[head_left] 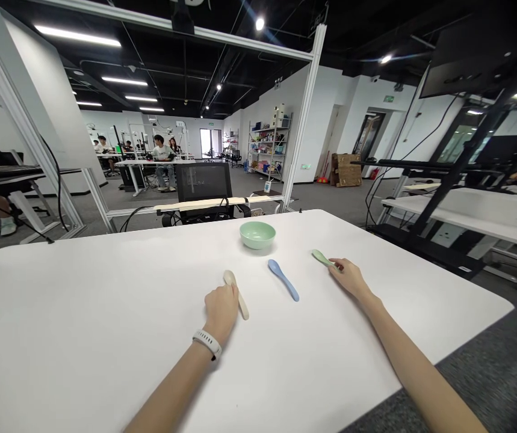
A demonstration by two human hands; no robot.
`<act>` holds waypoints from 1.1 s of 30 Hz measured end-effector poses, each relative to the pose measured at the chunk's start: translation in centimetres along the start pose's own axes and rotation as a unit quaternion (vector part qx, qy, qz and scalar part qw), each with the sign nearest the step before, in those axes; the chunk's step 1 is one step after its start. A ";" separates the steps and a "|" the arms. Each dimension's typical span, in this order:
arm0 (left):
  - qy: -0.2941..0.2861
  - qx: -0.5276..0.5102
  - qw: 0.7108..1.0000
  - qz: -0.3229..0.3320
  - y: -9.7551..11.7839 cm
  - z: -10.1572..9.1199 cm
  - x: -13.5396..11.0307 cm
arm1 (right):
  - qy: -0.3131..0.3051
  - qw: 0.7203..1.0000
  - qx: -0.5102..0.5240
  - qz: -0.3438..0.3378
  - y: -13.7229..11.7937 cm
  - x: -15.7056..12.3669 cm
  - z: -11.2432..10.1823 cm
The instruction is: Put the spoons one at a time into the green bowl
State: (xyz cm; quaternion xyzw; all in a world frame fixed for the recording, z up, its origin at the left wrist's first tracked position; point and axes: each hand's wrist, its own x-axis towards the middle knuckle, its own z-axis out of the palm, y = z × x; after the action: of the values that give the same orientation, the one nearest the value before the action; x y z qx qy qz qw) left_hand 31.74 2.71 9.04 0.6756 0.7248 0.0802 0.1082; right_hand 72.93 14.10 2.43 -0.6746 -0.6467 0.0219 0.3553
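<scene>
My left hand point(222, 307), with a white watch band on its wrist, is closed on the middle of a beige spoon point(243, 308). That spoon's bowl end and handle tip show on either side of the fingers, and it lies at the table surface. Over to the right, my right hand point(349, 278) pinches the handle of a light green spoon point(321, 258), whose bowl end points left and away. Between the two hands a blue spoon point(284, 280) lies untouched. A light green bowl point(258, 238) stands upright behind the spoons; neither hand touches it.
The white table point(105, 313) has rounded corners and a metal frame point(303, 114) along its far side. Beyond its far edge stands a black mesh chair point(204, 182). Another desk point(466, 210) with a black stand is on the right. Several people sit in the background.
</scene>
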 end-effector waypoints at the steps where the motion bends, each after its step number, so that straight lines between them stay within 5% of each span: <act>1: 0.001 0.008 1.000 0.000 0.0 0.0 0.0 | 0.001 1.000 0.000 -0.001 0.1 0.0 0.1; 33: 0.010 0.032 0.999 -0.004 -0.2 0.5 0.5 | -0.011 1.000 -0.006 0.016 0.5 -0.1 0.2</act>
State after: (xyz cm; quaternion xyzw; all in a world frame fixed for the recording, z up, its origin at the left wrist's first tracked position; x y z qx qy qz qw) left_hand 31.61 3.15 8.50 0.6750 0.7308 0.0630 0.0794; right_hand 73.23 14.13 2.00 -0.6864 -0.6399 0.0315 0.3440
